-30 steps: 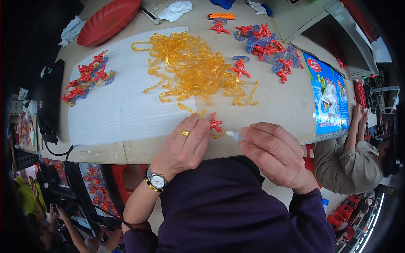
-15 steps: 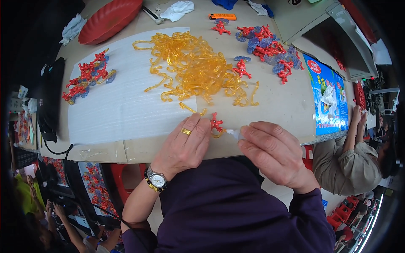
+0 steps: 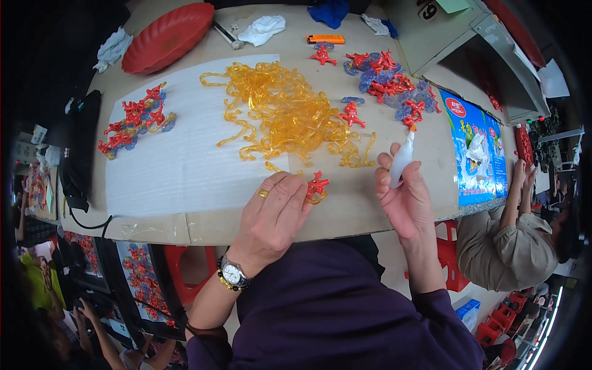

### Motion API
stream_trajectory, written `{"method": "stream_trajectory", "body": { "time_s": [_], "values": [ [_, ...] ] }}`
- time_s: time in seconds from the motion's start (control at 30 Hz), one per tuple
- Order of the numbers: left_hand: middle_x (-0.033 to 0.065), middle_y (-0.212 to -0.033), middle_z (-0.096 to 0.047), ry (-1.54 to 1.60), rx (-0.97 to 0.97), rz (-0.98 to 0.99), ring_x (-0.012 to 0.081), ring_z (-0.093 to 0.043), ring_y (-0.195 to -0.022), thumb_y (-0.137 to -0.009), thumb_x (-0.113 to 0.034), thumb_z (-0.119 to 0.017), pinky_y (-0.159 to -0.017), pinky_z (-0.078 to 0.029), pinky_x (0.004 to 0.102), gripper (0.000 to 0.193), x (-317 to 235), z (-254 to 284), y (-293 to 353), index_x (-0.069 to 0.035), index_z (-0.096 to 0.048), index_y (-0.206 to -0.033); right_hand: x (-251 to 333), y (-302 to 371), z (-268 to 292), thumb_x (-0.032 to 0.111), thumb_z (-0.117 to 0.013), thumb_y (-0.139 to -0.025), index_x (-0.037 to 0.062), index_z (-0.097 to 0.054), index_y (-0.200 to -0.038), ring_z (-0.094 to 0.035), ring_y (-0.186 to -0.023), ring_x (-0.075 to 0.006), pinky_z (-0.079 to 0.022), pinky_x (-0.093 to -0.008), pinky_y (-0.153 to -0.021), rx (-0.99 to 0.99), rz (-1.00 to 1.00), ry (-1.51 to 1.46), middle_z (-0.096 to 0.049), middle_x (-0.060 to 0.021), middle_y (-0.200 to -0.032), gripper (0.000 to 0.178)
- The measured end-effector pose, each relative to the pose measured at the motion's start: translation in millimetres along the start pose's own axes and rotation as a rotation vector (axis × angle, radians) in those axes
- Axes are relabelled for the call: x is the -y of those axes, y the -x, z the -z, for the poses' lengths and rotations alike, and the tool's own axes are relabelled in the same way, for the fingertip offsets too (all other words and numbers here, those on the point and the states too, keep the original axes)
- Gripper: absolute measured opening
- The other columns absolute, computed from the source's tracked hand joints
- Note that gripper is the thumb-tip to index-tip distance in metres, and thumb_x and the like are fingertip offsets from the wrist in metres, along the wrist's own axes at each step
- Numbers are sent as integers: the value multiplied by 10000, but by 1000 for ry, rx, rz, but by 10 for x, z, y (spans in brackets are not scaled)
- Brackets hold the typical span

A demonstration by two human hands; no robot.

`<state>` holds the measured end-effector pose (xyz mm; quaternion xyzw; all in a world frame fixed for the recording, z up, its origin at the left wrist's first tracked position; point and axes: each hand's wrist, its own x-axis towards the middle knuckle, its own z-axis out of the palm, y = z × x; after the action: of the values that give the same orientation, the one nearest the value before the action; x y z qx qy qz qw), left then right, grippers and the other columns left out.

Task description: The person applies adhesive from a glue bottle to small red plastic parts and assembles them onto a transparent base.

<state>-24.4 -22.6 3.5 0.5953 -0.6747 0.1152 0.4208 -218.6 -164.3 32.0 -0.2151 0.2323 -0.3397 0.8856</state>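
Observation:
My left hand [image 3: 269, 206] is closed around a small red toy figure [image 3: 316, 185] near the table's front edge. A bit of translucent yellow plastic shows at the figure's underside. My right hand [image 3: 404, 196] grips a white glue bottle [image 3: 404, 159], held upright with its orange tip pointing away from me. A tangled pile of translucent yellow curled plastic pieces [image 3: 290, 117] lies beyond my hands. Single red figures with bluish-purple clear parts, like this red figure [image 3: 352, 114], lie to the pile's right.
A cluster of red and purple figures [image 3: 388, 80] lies at the back right; another group of figures [image 3: 139, 120] rests on the white foam sheet [image 3: 179, 166]. Farther back are a red bowl [image 3: 166, 40], an orange lighter [image 3: 325, 39] and a grey box [image 3: 481, 55]. A person [image 3: 512, 246] sits at the right.
My right hand has drawn away from the figure and turned the glue bottle's tip up and away. My left hand keeps hold of the red figure, with little movement.

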Motion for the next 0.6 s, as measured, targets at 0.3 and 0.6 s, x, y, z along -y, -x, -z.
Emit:
{"method": "stream_trajectory", "body": {
  "time_s": [0.3, 0.6],
  "values": [
    [159, -1027, -628, 569, -137, 584, 188, -650, -826, -738, 30, -769, -725, -533, 287, 236, -266, -62, -79, 50, -659, -946, -275, -32, -3, -38, -782, -691, 82, -513, -1089, -591, -702, -108, -479, -237, -618, 130, 226, 641, -607, -75, -995, 495],
    [92, -1111, -594, 1195, -236, 915, 85, -616, -844, -848, 37, -688, -733, -497, 194, 156, -422, -200, -94, 67, -655, -997, -297, -70, -148, 130, -888, -636, 21, -665, -1009, -610, -853, -127, -487, -248, -745, 308, 437, 1058, -656, -84, -1053, 448]
  ]
}}
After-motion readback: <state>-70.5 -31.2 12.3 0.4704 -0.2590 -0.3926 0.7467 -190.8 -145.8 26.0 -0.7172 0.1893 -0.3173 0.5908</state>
